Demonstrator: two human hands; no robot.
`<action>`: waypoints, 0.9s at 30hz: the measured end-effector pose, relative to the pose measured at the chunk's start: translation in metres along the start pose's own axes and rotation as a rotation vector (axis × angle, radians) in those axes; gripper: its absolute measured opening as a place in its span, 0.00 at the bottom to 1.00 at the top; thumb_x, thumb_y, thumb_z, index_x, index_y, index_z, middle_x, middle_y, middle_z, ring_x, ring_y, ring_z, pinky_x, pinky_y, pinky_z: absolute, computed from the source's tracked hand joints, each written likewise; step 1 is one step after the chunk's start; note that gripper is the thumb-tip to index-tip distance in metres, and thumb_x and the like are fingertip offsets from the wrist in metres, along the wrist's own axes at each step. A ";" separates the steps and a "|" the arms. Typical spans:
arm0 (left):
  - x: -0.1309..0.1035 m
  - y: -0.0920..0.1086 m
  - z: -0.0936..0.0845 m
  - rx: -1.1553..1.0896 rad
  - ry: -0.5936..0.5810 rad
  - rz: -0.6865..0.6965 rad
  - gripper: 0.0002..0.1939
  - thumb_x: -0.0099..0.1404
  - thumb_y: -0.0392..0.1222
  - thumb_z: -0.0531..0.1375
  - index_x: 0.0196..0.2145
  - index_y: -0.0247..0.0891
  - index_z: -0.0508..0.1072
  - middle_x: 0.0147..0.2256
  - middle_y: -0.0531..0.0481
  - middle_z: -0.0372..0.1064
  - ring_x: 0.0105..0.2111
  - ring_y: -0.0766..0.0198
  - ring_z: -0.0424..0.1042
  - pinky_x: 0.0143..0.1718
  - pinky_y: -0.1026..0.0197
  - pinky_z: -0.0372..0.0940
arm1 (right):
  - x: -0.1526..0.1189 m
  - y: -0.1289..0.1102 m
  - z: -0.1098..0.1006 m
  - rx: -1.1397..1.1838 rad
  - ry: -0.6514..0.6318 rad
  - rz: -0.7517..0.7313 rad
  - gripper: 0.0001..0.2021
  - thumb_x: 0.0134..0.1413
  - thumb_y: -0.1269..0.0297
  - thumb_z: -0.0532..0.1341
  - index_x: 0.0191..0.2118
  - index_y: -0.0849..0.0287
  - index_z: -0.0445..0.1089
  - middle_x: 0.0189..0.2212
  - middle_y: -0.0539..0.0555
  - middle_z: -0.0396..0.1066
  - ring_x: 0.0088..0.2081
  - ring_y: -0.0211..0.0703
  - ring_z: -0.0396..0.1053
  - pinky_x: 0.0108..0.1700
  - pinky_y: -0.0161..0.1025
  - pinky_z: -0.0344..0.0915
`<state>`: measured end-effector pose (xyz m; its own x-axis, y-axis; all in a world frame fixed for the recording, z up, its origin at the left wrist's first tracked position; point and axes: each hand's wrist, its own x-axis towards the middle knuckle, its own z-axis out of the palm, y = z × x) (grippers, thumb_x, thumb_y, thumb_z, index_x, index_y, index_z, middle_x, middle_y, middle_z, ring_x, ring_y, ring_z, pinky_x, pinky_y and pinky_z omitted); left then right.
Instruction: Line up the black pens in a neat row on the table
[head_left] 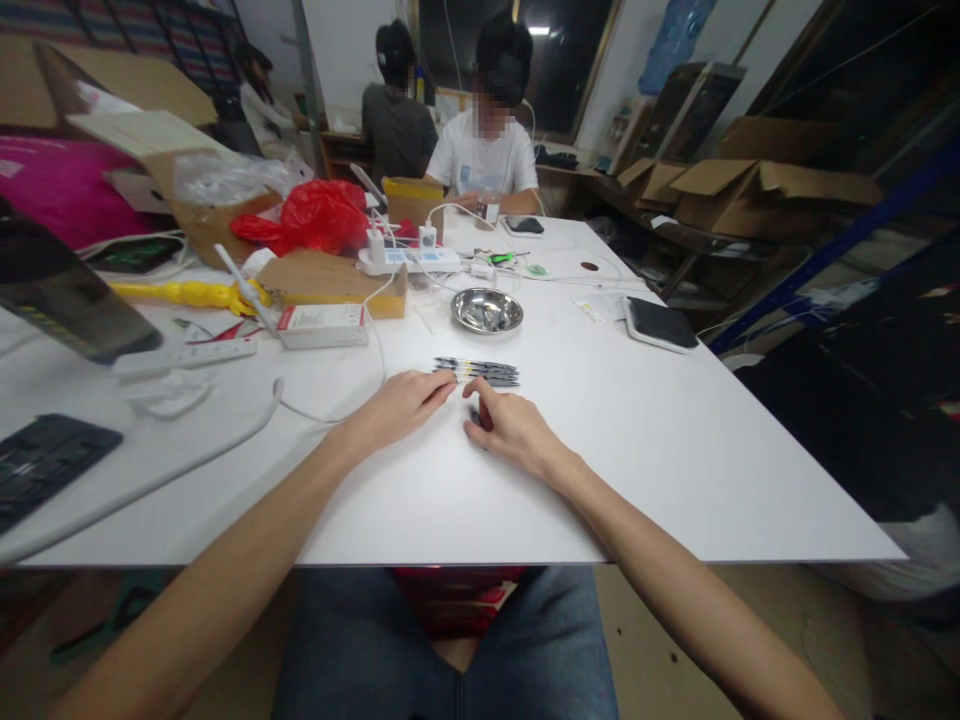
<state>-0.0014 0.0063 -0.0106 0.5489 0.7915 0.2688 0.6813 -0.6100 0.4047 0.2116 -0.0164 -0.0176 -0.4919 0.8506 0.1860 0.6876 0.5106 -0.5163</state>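
Several dark pens (484, 372) lie side by side on the white table (600, 440), just beyond my hands. My left hand (411, 402) has its fingers pressed together at the near left edge of the pens; what they pinch, if anything, is too small to make out. My right hand (510, 422) is curled to the right of it, with a small dark object (475, 414) between its thumb and fingers. A shiny metal bowl (486, 311) with small dark pieces inside stands behind the pens.
Left of the bowl are a small white box (322, 326), an open cardboard box (322, 278), a power strip (409, 261) and a loose grey cable (202, 462). At right lies a black-and-white device (660, 325). A person in white (486, 160) sits across the table.
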 end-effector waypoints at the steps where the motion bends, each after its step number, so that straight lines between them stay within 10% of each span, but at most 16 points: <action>1: 0.000 0.000 0.000 -0.001 -0.010 0.002 0.17 0.75 0.47 0.46 0.39 0.40 0.72 0.29 0.51 0.70 0.29 0.64 0.69 0.32 0.64 0.57 | 0.000 0.000 -0.001 0.002 -0.007 -0.011 0.18 0.53 0.69 0.62 0.51 0.54 0.65 0.23 0.46 0.67 0.24 0.39 0.61 0.29 0.35 0.50; 10: -0.001 0.000 0.005 -0.045 -0.093 0.039 0.17 0.74 0.45 0.47 0.34 0.39 0.71 0.26 0.51 0.68 0.26 0.65 0.67 0.30 0.64 0.56 | 0.006 0.013 -0.026 0.346 0.132 -0.021 0.09 0.54 0.68 0.63 0.43 0.57 0.71 0.26 0.48 0.70 0.27 0.38 0.65 0.32 0.36 0.59; 27: -0.001 0.006 0.005 -0.050 -0.101 0.049 0.14 0.74 0.43 0.48 0.35 0.39 0.70 0.27 0.53 0.68 0.27 0.66 0.67 0.32 0.64 0.56 | 0.007 0.017 -0.024 0.301 0.189 -0.168 0.05 0.58 0.73 0.64 0.39 0.59 0.77 0.36 0.54 0.73 0.37 0.41 0.69 0.38 0.37 0.63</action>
<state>0.0047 0.0020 -0.0132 0.6287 0.7512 0.2011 0.6287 -0.6432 0.4370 0.2328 0.0017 -0.0053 -0.4579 0.7808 0.4251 0.4042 0.6088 -0.6826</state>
